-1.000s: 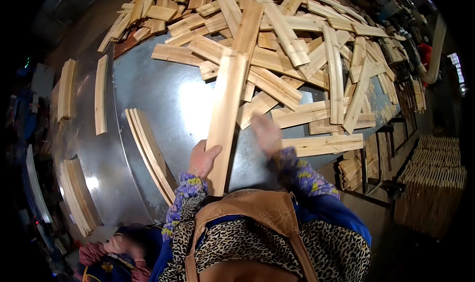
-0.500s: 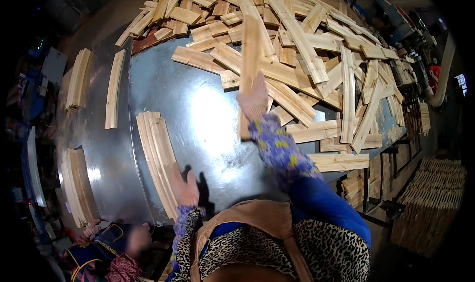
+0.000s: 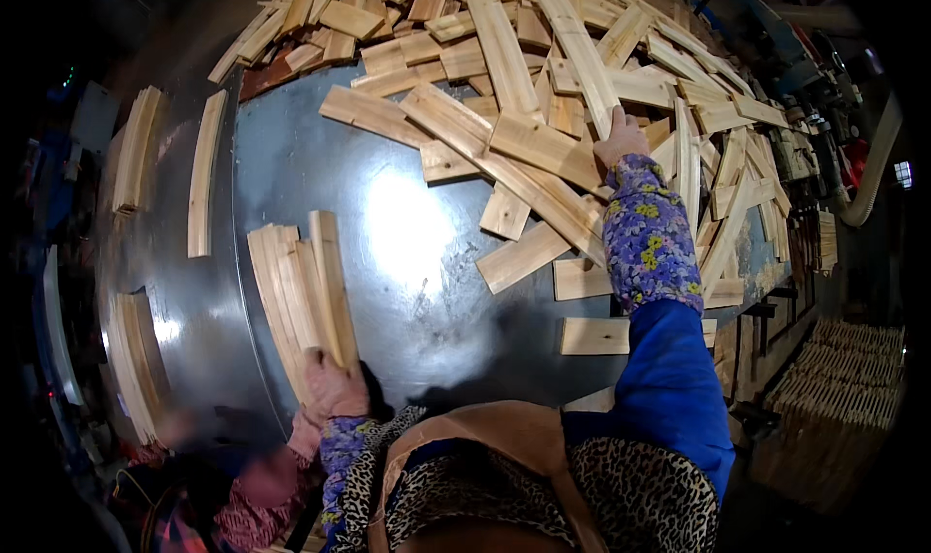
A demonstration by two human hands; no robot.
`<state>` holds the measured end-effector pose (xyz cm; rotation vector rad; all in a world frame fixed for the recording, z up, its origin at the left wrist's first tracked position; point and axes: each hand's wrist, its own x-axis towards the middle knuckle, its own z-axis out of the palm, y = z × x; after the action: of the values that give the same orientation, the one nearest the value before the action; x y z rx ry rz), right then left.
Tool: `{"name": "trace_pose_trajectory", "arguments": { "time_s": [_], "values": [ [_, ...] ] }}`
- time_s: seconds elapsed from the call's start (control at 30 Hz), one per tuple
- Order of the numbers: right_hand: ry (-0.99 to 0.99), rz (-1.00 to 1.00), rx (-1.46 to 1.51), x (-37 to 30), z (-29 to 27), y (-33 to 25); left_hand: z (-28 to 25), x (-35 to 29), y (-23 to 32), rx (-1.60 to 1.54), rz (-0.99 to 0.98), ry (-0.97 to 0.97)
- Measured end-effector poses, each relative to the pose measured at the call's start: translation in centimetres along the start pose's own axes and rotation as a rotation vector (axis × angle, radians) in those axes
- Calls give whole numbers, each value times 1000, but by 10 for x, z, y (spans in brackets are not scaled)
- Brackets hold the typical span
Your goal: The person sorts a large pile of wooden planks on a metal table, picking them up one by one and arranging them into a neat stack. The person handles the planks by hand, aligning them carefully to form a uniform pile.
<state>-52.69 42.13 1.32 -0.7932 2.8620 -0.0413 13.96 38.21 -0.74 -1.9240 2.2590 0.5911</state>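
Note:
Lower left, my left hand [image 3: 336,386] is closed on the near end of a wooden board [image 3: 333,282], which stands on edge against the right side of a row of boards [image 3: 281,291]. Farther off, my right arm reaches into a loose heap of planks. There my right hand [image 3: 621,138] grips the near end of a long pale plank [image 3: 574,44]; its fingertips are partly hidden. Left of that hand a shorter plank [image 3: 546,149] lies across others. All the wood is light, bare and flat.
The grey metal table [image 3: 407,311] carries more boards: a single one [image 3: 204,175] and two stacks [image 3: 138,151] [image 3: 136,359] at left. A co-worker's sleeve [image 3: 257,514] is close to my left arm. Bundled sticks [image 3: 834,369] stand at right, beyond the table edge.
The board my right hand held is now beside the row, under my left hand, which has closed. My right hand has moved right to another plank in the heap.

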Motion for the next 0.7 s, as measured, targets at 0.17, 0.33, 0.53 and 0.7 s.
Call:
{"name": "trace_pose_trajectory", "arguments": {
  "time_s": [0.17, 0.33, 0.53, 0.7],
  "values": [
    [60, -69, 384, -35, 4, -16, 17, -11, -20, 302, 171, 345],
    [-579, -64, 1703, -208, 52, -51, 29, 34, 69, -508, 210, 131],
    [-28, -416, 469, -192, 44, -73, 35, 58, 142, -997, -51, -373],
    [129, -448, -226, -49, 46, -20, 77, -24, 6, -439, 39, 137]
  ]
}}
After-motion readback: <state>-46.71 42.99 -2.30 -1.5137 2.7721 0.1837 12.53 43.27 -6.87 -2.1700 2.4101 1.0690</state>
